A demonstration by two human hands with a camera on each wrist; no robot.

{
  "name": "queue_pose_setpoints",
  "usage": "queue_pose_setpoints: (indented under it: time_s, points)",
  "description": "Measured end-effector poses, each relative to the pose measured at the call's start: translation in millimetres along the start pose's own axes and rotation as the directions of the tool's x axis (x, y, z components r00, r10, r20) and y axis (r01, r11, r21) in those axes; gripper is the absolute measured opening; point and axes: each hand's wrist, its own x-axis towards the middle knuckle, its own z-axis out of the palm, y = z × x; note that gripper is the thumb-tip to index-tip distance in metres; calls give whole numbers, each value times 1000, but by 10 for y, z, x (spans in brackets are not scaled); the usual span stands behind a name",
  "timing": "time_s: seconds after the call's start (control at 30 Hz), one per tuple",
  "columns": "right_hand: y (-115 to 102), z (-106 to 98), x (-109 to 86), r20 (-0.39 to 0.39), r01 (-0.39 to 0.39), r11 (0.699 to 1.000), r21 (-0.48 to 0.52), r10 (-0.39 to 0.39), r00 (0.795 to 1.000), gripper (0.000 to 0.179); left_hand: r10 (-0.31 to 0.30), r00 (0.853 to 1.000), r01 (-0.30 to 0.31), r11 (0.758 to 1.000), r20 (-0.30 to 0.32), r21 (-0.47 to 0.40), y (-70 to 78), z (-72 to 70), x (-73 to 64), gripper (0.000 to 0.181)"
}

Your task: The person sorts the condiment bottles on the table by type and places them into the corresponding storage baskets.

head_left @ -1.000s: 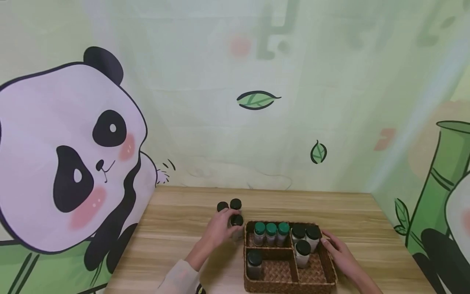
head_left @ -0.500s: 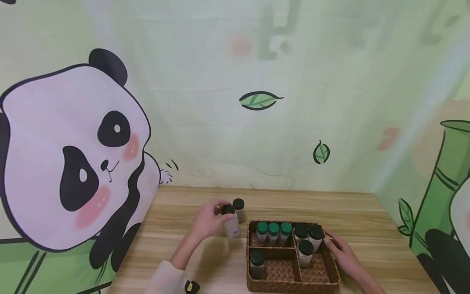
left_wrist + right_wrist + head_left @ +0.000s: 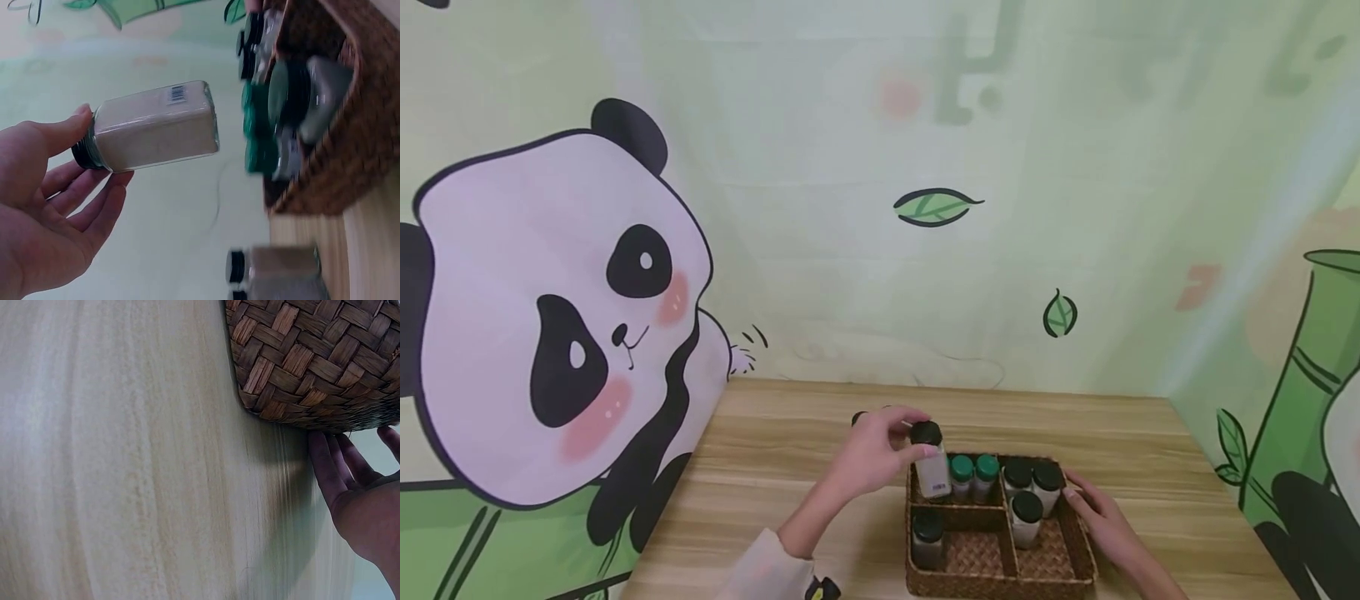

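My left hand (image 3: pixel 868 457) pinches a spice jar (image 3: pixel 933 475) by its black lid, thumb on one side and fingers on the other. The clear jar, filled with pale powder, hangs tilted over the back left of the woven basket (image 3: pixel 1000 587); a barcode label shows in the left wrist view. Against the basket's right wall rests my right hand (image 3: pixel 1103 523), fingertips touching the weave (image 3: pixel 312 369). Green-lidded jars (image 3: pixel 973 475) stand in the back left compartment, partly covered by the held jar. Three black-lidded jars (image 3: pixel 1026 518) occupy the right compartment. One dark-lidded jar (image 3: pixel 928 540) stands front left.
Left of the basket, behind my left hand, two more black-lidded jars (image 3: pixel 284 262) stand on the wooden table (image 3: pixel 775 467); the head view mostly hides them. Low dividers split the basket into compartments. A panda-printed backdrop (image 3: pixel 820 250) rises behind the table.
My left hand has picked up a black-lidded jar from the group on the table and carried it right, over the basket. The right hand has stayed at the basket's side.
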Motion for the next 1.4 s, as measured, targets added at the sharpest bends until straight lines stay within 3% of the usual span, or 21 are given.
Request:
queue_pose_setpoints:
  time_s: [0.2,0.37,0.57,0.8,0.97,1.2,1.4]
  points:
    - [13,0,9,-4,0,1000,-17,-1,1000,61,59,998,-60,998,36,22,182,357,88,45]
    - [24,-3,8,-11,3,1000,-28,-3,1000,60,96,992,-94,995,76,-28,358,612,169,45]
    - [1,-2,6,-24,16,1000,-27,-17,1000,59,104,992,-101,993,64,-54,471,876,305,45]
    - [28,-12,8,-22,32,999,-3,-32,999,55,139,990,-137,989,29,-58,463,1235,463,43]
    - [60,-24,5,0,46,998,41,-46,999,52,159,987,-158,987,37,-30,436,1477,528,43]
    - [45,-63,-15,33,63,993,95,-66,997,52,153,983,-160,985,102,63,406,1722,570,42]
    - [49,-73,-10,60,34,991,128,-42,997,55,162,973,-191,964,164,183,315,1852,553,41]
